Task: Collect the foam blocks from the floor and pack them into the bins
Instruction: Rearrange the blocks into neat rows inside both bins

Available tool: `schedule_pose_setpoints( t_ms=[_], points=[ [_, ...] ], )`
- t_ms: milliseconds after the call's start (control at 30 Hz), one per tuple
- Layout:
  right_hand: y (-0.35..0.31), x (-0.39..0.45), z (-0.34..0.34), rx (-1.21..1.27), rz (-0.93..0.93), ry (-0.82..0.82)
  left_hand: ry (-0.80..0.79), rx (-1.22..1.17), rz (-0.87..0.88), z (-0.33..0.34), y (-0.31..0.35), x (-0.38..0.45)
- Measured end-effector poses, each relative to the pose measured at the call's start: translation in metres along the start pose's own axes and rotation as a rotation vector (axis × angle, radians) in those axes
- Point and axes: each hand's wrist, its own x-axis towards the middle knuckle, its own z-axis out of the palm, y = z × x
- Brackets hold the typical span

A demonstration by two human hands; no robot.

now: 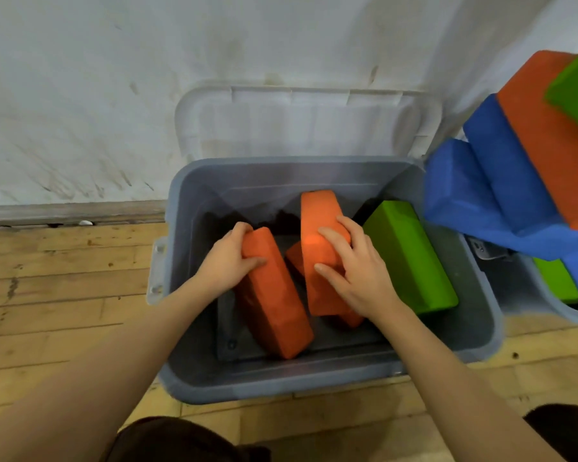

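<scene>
Orange blocks (pixel 274 295), grey bin (pixel 474 328)

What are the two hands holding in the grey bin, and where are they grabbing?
The left hand grips the far end of the left orange block. The right hand grips the middle orange block around its middle.

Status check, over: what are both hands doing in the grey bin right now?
Left hand grips one orange block in the grey bin. Right hand holds a second orange block. Green block leans alongside. Nothing blocking.
</scene>
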Motion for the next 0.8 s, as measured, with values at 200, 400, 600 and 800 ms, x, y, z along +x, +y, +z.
schedule_pose_setpoints(
  t_ms=[200,400,600,800],
  points=[
    [0.003,0.001,-0.01,0.06,0.017,-0.045,0.113,-0.032,0.089,0.007,0.023,-0.024],
    [-0.009,0.008,-0.032,0.106,-0.069,-0.075,0.308,0.055,0.185,-0.013,0.04,-0.057],
    [-0.02,0.027,-0.018,0.081,-0.084,-0.171,0.288,0.157,0.303,-0.011,0.024,-0.077],
    [-0.03,0.038,0.013,0.115,-0.04,-0.023,0.037,0.216,0.054,0.004,0.013,-0.071]
  ],
)
